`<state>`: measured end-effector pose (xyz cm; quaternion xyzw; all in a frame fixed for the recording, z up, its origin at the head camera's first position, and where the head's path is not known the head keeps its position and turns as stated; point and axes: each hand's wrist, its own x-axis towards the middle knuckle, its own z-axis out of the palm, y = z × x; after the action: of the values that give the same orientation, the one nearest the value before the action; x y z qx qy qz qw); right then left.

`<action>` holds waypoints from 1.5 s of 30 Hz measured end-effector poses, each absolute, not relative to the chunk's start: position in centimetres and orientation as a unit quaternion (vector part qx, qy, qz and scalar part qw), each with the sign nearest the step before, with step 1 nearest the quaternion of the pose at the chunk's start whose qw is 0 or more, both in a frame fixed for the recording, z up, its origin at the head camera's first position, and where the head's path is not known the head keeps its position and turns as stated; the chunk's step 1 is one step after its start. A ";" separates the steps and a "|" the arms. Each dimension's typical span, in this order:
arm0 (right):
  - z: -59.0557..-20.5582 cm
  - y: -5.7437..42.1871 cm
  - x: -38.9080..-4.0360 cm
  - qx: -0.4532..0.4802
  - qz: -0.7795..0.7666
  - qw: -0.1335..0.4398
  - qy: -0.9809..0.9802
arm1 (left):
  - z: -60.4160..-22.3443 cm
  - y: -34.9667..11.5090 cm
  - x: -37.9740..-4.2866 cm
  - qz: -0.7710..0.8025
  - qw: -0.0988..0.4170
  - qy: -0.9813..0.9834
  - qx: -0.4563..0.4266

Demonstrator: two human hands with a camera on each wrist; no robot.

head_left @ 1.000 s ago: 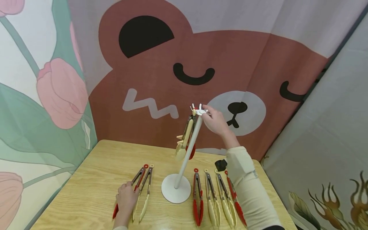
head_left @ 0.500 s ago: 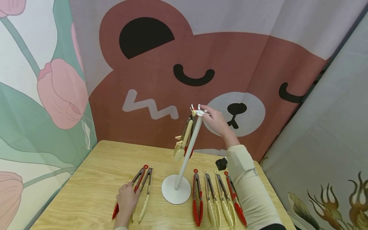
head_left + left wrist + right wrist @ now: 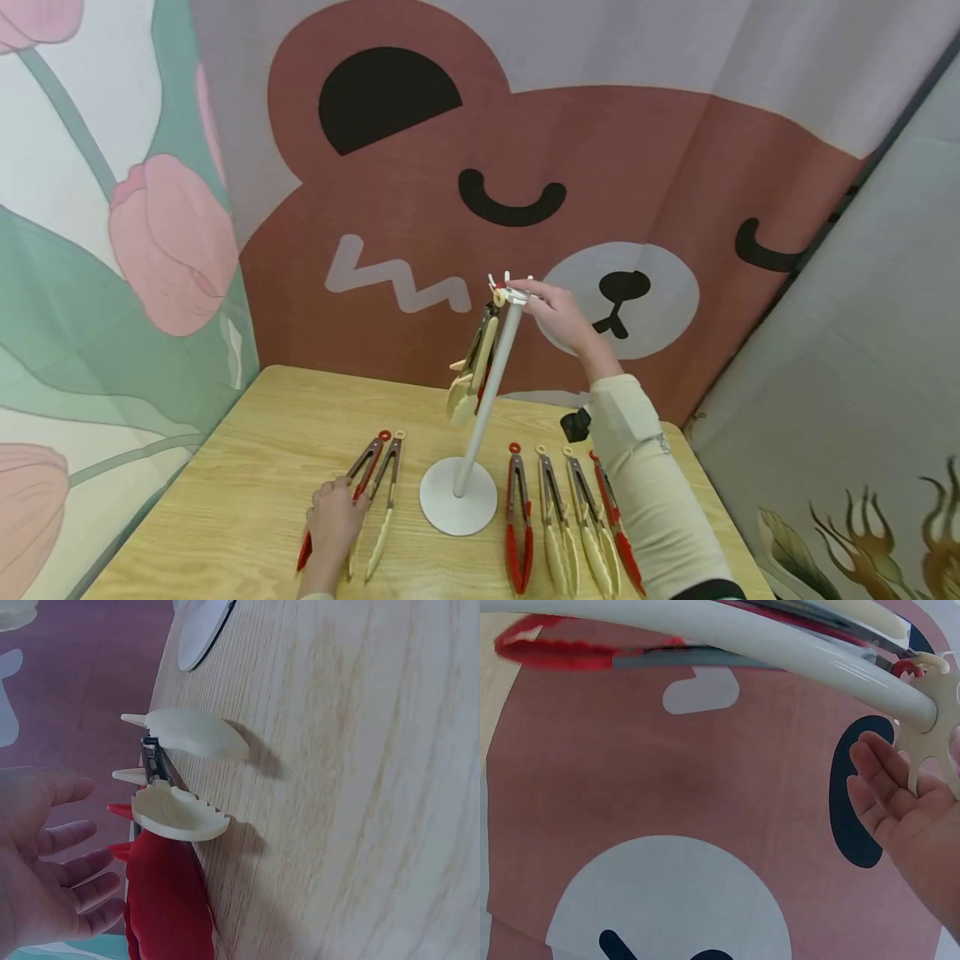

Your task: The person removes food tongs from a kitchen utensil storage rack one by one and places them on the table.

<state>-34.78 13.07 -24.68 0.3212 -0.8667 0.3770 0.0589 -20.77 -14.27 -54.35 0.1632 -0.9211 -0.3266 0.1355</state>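
Observation:
My right hand (image 3: 558, 312) pinches the white hook head (image 3: 516, 296) on top of an upright stand (image 3: 491, 383); in the right wrist view its outer fingers (image 3: 877, 780) are loosely bent below the head. Cream tongs (image 3: 465, 392) and red tongs (image 3: 570, 656) hang from the hooks. Over red tongs (image 3: 303, 550) on the table lies my left hand (image 3: 333, 517). Its fingers (image 3: 90, 889) are spread and relaxed beside the red tongs' head in the left wrist view, holding nothing. Cream tongs (image 3: 380, 542) lie just right of them.
Right of the stand's round base (image 3: 457, 521), several red and cream tongs (image 3: 551, 517) lie in a row on the wooden table (image 3: 247, 467). A small black object (image 3: 575, 425) sits behind them near my right sleeve. A bear-print curtain (image 3: 375, 350) hangs behind the table.
The hook head has turned a little, and the hanging tongs have swung slightly left with it. My right fingers have moved left across the top. The left hand stays in place.

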 end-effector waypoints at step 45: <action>-24.7 9.5 -33.1 0.170 0.371 0.190 -0.893 | -54.3 -14.5 -20.6 -0.326 0.128 -0.923 0.159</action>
<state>-33.14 9.49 -24.74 0.1698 -0.8931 0.3708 0.1897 -20.59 -14.47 -54.29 0.1593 -0.9231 -0.3257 0.1282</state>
